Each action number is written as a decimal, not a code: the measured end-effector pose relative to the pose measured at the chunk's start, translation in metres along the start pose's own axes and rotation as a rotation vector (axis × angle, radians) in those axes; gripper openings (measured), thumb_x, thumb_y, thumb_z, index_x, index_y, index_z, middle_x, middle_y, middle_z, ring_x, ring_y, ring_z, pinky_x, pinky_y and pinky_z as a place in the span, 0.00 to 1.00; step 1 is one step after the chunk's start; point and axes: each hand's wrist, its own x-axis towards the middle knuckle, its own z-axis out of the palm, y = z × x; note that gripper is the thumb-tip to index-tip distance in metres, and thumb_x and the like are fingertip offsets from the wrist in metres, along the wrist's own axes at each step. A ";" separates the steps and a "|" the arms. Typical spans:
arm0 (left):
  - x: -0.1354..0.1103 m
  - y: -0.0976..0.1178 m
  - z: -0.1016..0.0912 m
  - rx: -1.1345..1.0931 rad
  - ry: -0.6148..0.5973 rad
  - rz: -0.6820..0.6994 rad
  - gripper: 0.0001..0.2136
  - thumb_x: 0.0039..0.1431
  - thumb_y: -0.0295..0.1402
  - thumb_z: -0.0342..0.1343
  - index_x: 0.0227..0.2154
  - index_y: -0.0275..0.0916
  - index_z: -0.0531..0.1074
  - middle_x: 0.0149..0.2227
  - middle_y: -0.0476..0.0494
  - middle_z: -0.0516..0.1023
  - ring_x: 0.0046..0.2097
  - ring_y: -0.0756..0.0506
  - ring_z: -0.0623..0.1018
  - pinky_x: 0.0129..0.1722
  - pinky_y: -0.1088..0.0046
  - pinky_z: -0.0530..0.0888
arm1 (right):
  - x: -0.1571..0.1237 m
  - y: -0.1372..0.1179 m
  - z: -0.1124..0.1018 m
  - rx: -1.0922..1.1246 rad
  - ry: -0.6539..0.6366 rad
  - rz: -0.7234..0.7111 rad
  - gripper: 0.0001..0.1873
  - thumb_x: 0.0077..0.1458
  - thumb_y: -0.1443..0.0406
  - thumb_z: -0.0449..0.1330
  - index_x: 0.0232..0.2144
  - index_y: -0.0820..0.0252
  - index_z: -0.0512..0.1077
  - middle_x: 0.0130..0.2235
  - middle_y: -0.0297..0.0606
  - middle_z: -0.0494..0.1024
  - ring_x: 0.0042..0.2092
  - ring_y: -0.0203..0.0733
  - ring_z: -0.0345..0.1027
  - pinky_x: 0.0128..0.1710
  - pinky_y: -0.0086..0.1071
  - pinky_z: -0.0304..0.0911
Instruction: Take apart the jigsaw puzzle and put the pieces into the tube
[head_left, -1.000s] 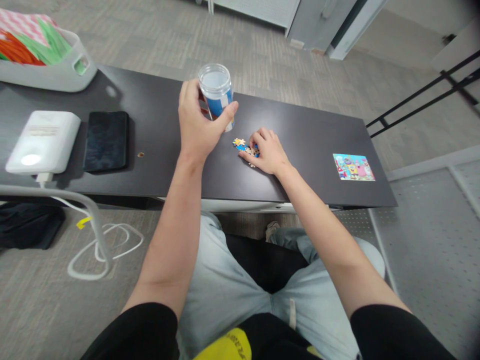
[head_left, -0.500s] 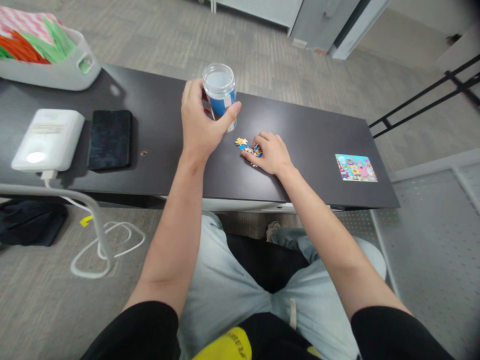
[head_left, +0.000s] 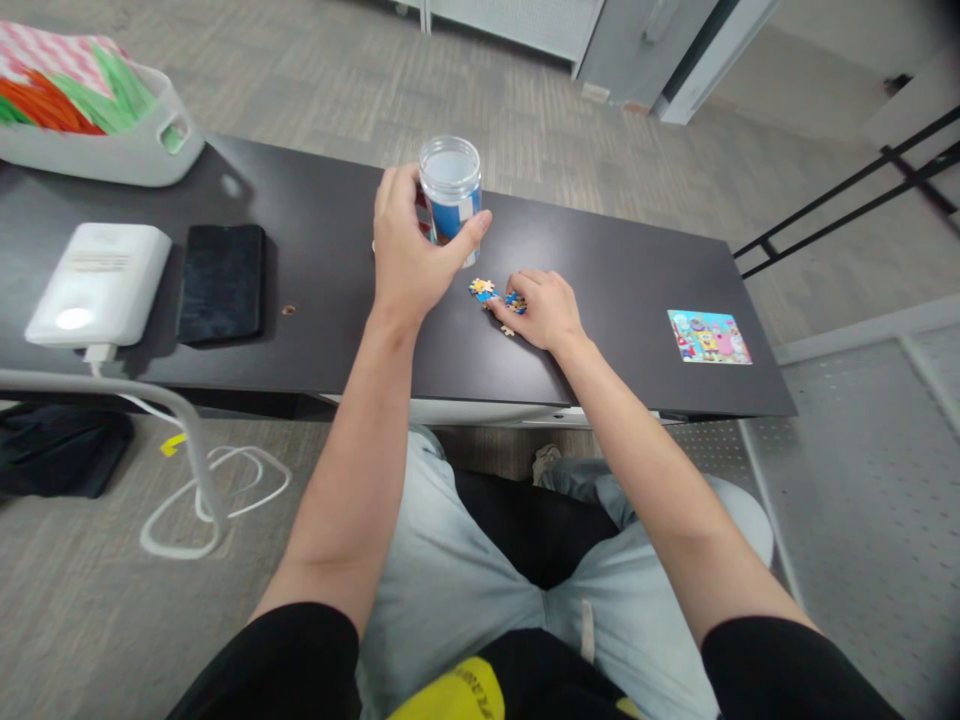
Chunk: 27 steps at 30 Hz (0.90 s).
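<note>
At the counter (head_left: 615,280), the left hand (head_left: 416,240) has brought the jar (head_left: 449,216) slightly nearer the puzzle pieces (head_left: 482,289).
Its fingers wrap the jar; the right hand's (head_left: 549,308) curl narrowly over some pieces, grip unclear. Those now show apart from the others, probably being gathered.

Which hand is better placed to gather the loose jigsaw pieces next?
Probably the right. The right hand is curled beside the jigsaw pieces, thumb and fingers around some, while the left hand is occupied holding the lidless clear jar.
</note>
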 end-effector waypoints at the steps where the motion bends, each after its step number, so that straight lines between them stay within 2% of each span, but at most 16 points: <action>1: 0.000 -0.001 0.001 -0.001 0.011 0.006 0.50 0.61 0.90 0.53 0.67 0.54 0.74 0.59 0.43 0.84 0.72 0.31 0.74 0.67 0.35 0.79 | 0.000 0.000 0.000 0.004 0.001 0.002 0.17 0.84 0.46 0.66 0.45 0.46 0.82 0.50 0.52 0.94 0.56 0.72 0.88 0.60 0.64 0.78; 6: -0.002 0.000 0.004 0.006 0.046 0.035 0.46 0.63 0.88 0.54 0.63 0.54 0.76 0.56 0.43 0.83 0.69 0.31 0.76 0.68 0.34 0.80 | -0.001 -0.004 0.000 0.025 0.003 0.009 0.17 0.84 0.48 0.66 0.41 0.45 0.79 0.48 0.50 0.94 0.53 0.68 0.89 0.60 0.60 0.78; 10: -0.005 0.005 0.003 0.050 0.006 0.022 0.44 0.68 0.85 0.55 0.65 0.52 0.75 0.59 0.42 0.83 0.69 0.33 0.75 0.68 0.33 0.79 | 0.001 -0.003 0.003 0.162 0.056 0.069 0.21 0.78 0.47 0.71 0.33 0.44 0.72 0.40 0.47 0.92 0.47 0.67 0.87 0.59 0.59 0.77; 13: -0.006 0.009 0.004 0.041 -0.002 0.032 0.41 0.70 0.80 0.60 0.65 0.50 0.75 0.60 0.40 0.83 0.70 0.32 0.77 0.68 0.35 0.80 | 0.002 0.001 0.006 0.223 0.122 0.130 0.25 0.75 0.44 0.72 0.31 0.43 0.68 0.34 0.43 0.87 0.41 0.64 0.83 0.52 0.56 0.76; 15: -0.007 0.011 0.007 0.002 0.023 0.059 0.38 0.69 0.76 0.66 0.64 0.51 0.76 0.59 0.38 0.83 0.70 0.29 0.79 0.68 0.34 0.81 | 0.001 0.004 0.007 0.242 0.165 0.164 0.27 0.76 0.41 0.69 0.31 0.43 0.66 0.31 0.40 0.83 0.36 0.60 0.78 0.46 0.52 0.73; 18: -0.008 0.014 0.012 -0.016 0.041 0.112 0.33 0.67 0.67 0.74 0.64 0.53 0.77 0.58 0.37 0.83 0.69 0.25 0.82 0.69 0.31 0.84 | 0.003 0.009 0.006 0.417 0.338 0.224 0.34 0.77 0.32 0.65 0.29 0.43 0.64 0.27 0.34 0.73 0.32 0.52 0.68 0.40 0.48 0.67; 22: -0.013 0.022 0.016 0.037 -0.005 0.137 0.29 0.67 0.55 0.78 0.65 0.54 0.78 0.60 0.36 0.84 0.67 0.25 0.84 0.71 0.30 0.85 | 0.028 0.026 -0.003 0.823 0.677 0.300 0.47 0.66 0.17 0.68 0.26 0.44 0.58 0.25 0.27 0.61 0.29 0.44 0.56 0.35 0.43 0.61; 24: -0.015 0.027 0.019 0.036 -0.021 0.135 0.30 0.66 0.52 0.78 0.67 0.54 0.79 0.62 0.35 0.84 0.67 0.25 0.84 0.71 0.32 0.86 | 0.050 0.040 -0.012 1.018 0.746 0.342 0.49 0.67 0.15 0.65 0.28 0.44 0.54 0.24 0.23 0.54 0.26 0.42 0.49 0.31 0.42 0.57; 27: -0.019 0.037 0.026 0.034 -0.050 0.134 0.31 0.65 0.50 0.78 0.68 0.54 0.80 0.64 0.35 0.83 0.66 0.27 0.85 0.70 0.35 0.87 | 0.082 0.063 -0.027 1.235 0.779 0.335 0.46 0.73 0.21 0.64 0.27 0.43 0.51 0.24 0.21 0.43 0.24 0.42 0.41 0.28 0.42 0.52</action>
